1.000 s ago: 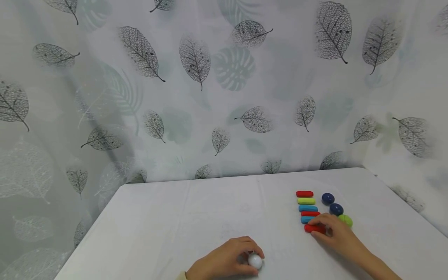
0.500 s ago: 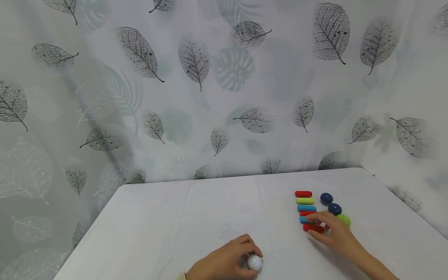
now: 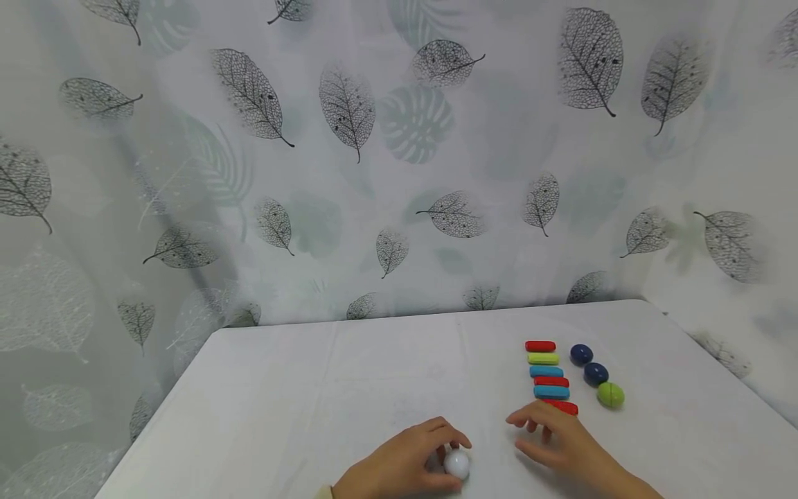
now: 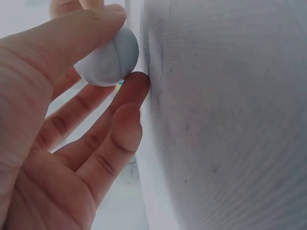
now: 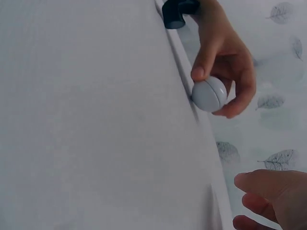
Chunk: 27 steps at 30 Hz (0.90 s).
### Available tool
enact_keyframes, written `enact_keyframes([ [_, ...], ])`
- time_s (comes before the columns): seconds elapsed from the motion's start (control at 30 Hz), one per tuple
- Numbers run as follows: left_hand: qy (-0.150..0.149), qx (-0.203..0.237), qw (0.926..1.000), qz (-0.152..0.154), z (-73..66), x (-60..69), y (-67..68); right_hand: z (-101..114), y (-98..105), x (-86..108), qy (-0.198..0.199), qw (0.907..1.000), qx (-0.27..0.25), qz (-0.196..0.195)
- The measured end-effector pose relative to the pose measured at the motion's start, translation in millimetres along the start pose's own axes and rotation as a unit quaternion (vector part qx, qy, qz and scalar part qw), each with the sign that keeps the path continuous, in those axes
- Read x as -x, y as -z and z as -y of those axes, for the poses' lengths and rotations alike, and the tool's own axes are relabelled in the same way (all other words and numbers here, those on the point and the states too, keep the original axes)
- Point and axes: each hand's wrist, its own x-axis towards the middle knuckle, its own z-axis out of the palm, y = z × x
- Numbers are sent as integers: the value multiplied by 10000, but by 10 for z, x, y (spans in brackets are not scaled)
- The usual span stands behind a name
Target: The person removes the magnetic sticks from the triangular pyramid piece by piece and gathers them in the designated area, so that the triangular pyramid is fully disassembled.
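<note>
A glossy white ball (image 3: pixel 457 464) with a seam round its middle rests on the table near the front, a little right of centre. My left hand (image 3: pixel 408 461) pinches it between thumb and fingertips. In the left wrist view the thumb lies over the white ball (image 4: pixel 105 62), and a fingertip sits below it. To the right, apart from the ball, my right hand (image 3: pixel 557 440) is over the table with fingers loosely bent and nothing between them. It partly covers the nearest red stick (image 3: pixel 565 407). The right wrist view shows the ball in the left hand (image 5: pixel 232 72).
A column of several short rounded sticks in red, yellow-green and blue, such as the blue stick (image 3: pixel 551 392), lies at the right. Beside it are two dark blue egg-shaped pieces (image 3: pixel 596 374) and a green one (image 3: pixel 610 395). A leaf-patterned curtain (image 3: pixel 399 173) hangs behind the white table (image 3: pixel 312 388).
My right hand has let go of the nearest red stick and moved left and toward me, nearer the ball. The left hand stays about where it was, holding the ball.
</note>
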Motion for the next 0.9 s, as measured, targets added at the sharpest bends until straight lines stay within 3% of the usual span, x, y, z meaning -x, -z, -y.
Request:
enact_keyframes([
  [0.1, -5, 5, 10000, -62, -1, -1, -3, 58, -65, -14, -98, 9985, -335, 413],
  [0.27, -70, 184, 9998, -103, -12, 12, -3, 137, -172, -43, 123, 9929, -846, 823],
  [0.5, -309, 325, 9989, -154, -9, 17, -16, 209, -289, -88, -103, 9696, -1892, 1552],
  [0.63, -407, 460, 9981, -81, 15, 13, -27, 250, -344, -121, -129, 9626, -2149, 1645],
  [0.9, -493, 419, 9978, -123, -7, 19, -20, 364, -371, -173, -706, 9580, -2241, 1644],
])
